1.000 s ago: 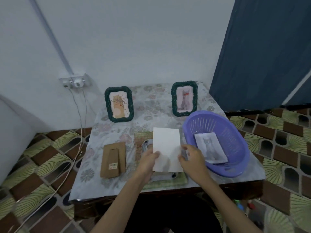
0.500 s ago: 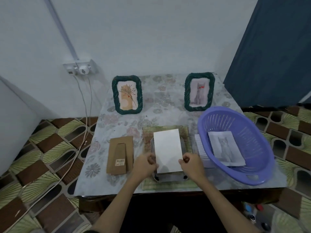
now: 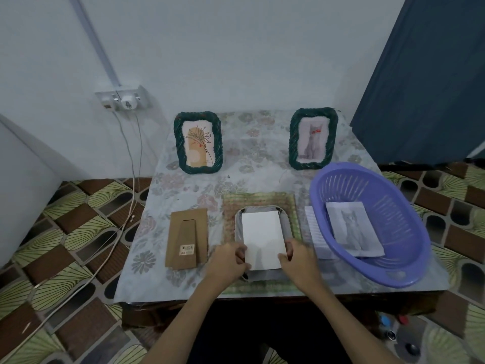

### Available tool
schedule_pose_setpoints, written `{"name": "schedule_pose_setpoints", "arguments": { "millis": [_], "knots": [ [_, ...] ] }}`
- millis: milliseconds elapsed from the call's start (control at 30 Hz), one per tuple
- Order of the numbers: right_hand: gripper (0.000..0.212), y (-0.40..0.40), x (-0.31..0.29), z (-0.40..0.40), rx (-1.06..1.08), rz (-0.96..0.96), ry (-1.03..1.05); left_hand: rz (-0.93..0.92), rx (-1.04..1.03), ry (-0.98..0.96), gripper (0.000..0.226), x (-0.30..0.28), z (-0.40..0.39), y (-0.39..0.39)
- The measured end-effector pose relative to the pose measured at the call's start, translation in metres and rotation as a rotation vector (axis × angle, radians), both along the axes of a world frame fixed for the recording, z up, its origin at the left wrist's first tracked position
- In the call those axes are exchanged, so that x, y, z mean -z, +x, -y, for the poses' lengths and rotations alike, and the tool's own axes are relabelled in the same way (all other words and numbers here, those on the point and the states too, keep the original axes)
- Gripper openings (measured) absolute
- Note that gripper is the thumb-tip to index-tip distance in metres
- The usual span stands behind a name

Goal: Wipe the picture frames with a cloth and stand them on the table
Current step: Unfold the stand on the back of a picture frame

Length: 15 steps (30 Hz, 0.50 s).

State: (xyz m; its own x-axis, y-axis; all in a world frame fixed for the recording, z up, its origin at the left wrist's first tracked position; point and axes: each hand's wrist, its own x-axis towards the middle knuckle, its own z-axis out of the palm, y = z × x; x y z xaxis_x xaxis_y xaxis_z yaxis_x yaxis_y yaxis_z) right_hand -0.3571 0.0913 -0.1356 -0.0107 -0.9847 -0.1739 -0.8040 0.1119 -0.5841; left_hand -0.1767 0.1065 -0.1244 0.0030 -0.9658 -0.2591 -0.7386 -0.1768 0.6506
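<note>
In the head view, two green woven picture frames are seen standing upright at the back of the desk (image 3: 183,187), near the wall. The left frame (image 3: 198,143) holds a flower picture and the right frame (image 3: 312,139) holds a cat picture. These two look done, though it cannot be told from here if they were wiped.

A third frame (image 3: 262,243) is laid face down on a green mat (image 3: 258,200), in front of the two standing frames and just left of the purple basket (image 3: 372,224). Its back is open. A white card (image 3: 263,239) is held over it. The near left edge of the card is pinched by the left hand (image 3: 231,261), and the near right edge is pinched by the right hand (image 3: 299,261). Both grips are narrow and closed on the card.

Left of the mat, a brown backing board (image 3: 186,241) with its fold-out stand is laid flat. It is judged to belong to the open frame and is not yet fitted.

Inside the basket a loose cat print (image 3: 353,232) is seen, and a white paper (image 3: 316,232) is tucked partly under the basket's left side.

No cloth can be clearly made out, unless it is the mat.

So about two frames are judged finished. The third still has to be closed up, backed and stood beside the others.
</note>
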Motion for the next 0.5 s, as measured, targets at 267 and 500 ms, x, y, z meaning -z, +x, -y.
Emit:
{"name": "schedule_pose_setpoints", "arguments": {
  "millis": [267, 500],
  "knots": [
    [0.03, -0.004, 0.002, -0.006, -0.093, -0.071, 0.003, -0.023, 0.002, 0.004, 0.043, 0.003, -0.004, -0.001],
    [0.029, -0.006, 0.004, -0.012, -0.065, -0.013, -0.013, -0.017, 0.005, -0.029, 0.041, 0.006, -0.008, -0.003]
  ]
}}
